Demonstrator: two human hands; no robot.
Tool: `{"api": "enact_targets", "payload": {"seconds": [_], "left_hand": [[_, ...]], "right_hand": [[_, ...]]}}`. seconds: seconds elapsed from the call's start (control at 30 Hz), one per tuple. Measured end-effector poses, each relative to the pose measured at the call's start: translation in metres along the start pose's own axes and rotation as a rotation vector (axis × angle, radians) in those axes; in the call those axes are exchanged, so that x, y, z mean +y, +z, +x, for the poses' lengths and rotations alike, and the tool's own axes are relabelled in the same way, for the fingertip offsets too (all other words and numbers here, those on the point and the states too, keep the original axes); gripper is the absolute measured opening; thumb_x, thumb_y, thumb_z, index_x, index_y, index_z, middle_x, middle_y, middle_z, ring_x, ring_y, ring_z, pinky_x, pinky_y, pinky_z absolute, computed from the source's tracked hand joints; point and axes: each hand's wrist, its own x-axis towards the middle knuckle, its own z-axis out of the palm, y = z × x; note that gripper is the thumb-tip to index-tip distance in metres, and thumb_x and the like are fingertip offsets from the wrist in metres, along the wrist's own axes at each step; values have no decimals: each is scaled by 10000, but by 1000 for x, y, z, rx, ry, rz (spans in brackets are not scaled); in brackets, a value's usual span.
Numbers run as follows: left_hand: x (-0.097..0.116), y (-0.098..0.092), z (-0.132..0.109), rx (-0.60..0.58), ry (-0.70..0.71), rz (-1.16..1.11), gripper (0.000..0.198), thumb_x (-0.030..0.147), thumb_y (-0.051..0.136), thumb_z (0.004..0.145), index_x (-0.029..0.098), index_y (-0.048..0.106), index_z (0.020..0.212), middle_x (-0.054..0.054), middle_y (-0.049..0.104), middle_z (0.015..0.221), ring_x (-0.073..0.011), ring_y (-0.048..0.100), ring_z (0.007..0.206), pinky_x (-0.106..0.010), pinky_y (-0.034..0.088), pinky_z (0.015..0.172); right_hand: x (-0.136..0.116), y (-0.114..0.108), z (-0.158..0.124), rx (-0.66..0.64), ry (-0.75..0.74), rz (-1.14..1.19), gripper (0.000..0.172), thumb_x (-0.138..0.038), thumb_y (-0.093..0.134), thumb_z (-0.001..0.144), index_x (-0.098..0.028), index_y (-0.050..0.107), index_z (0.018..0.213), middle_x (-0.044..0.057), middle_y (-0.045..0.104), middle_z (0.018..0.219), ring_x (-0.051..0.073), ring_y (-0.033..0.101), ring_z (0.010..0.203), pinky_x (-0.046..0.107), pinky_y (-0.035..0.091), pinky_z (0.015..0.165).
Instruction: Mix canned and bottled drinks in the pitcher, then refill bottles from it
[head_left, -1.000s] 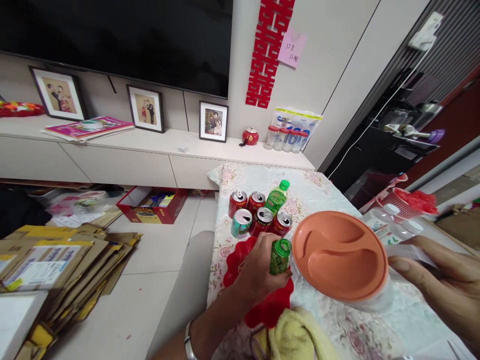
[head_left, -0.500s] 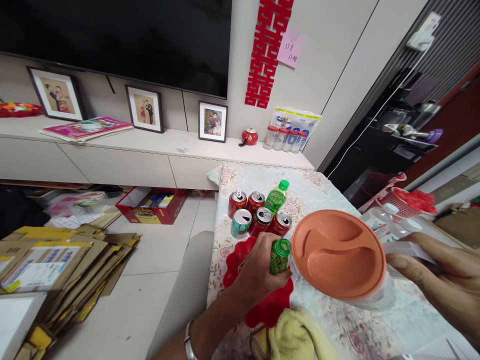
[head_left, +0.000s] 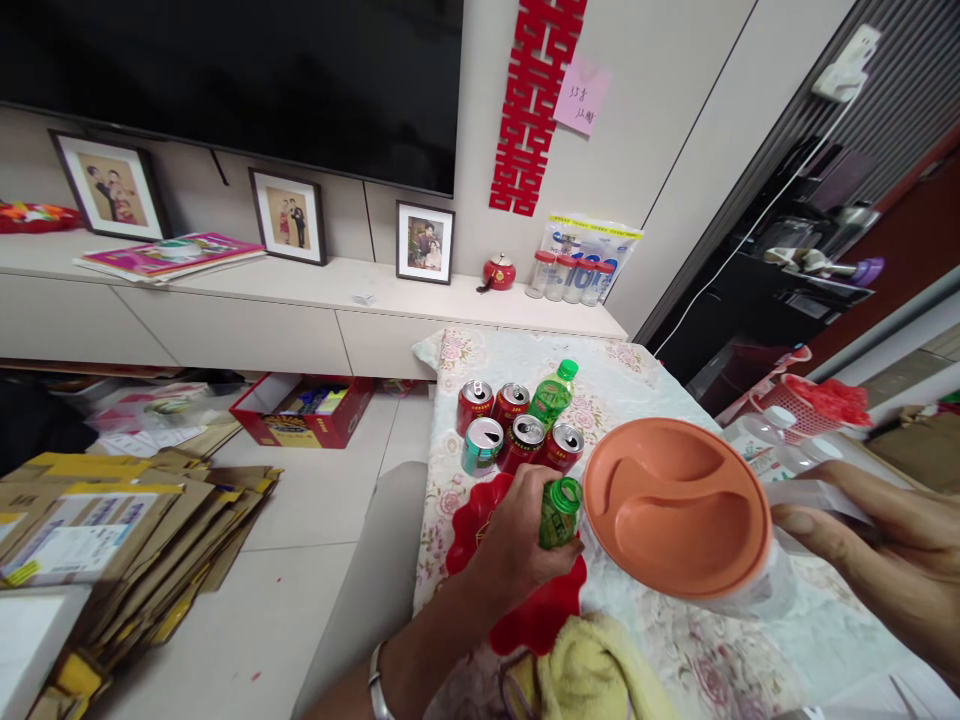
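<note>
My left hand is wrapped round a green plastic bottle with no cap on its neck, above a red scalloped tray. My right hand grips the clear handle of a pitcher with an orange lid; the lid faces me and the pitcher tilts, its edge close beside the bottle. Most of the pitcher's body is hidden under the lid. Behind my left hand stand several red cans, a teal can and a capped green bottle.
A yellow towel lies at the near edge of the flowered tablecloth. Clear plastic containers and a pink basket stand at the right. Flattened cardboard and a red box are on the floor at left.
</note>
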Motion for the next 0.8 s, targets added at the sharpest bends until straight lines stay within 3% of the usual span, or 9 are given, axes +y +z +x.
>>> {"api": "enact_targets", "payload": {"seconds": [0.1,0.17,0.53,0.8], "left_hand": [[0,0,0,-2,4,-12,548,168,789,734,233,532,1215,-78,621,1182,-274,654,1094,-425,554,969],[0,0,0,-6,7,-15,549,173,791,738,226,535,1221,-82,619,1186,-275,651,1101,-426,550,974],[-1,0,-1,-2,11,-13,575,154,807,726,245,521,1217,-80,622,1185,-275,654,1102,-434,560,980],[-1,0,0,-5,0,-8,573,153,803,726,240,528,1221,-80,622,1190,-275,657,1115,-427,558,990]], "right_hand": [[1,-2,-2,-23,-27,83,223,-530,657,879,-358,683,739,-9,526,504,224,459,417,383,369,441],[1,-3,-3,-30,-30,99,174,-495,661,878,-366,688,763,-15,532,510,225,462,421,384,372,446],[-3,-2,2,6,27,155,158,-518,719,784,-411,783,881,-17,548,475,245,460,375,412,384,434],[1,-4,-1,4,-18,148,159,-504,709,828,-411,783,934,-26,545,484,224,442,382,400,364,429]]}}
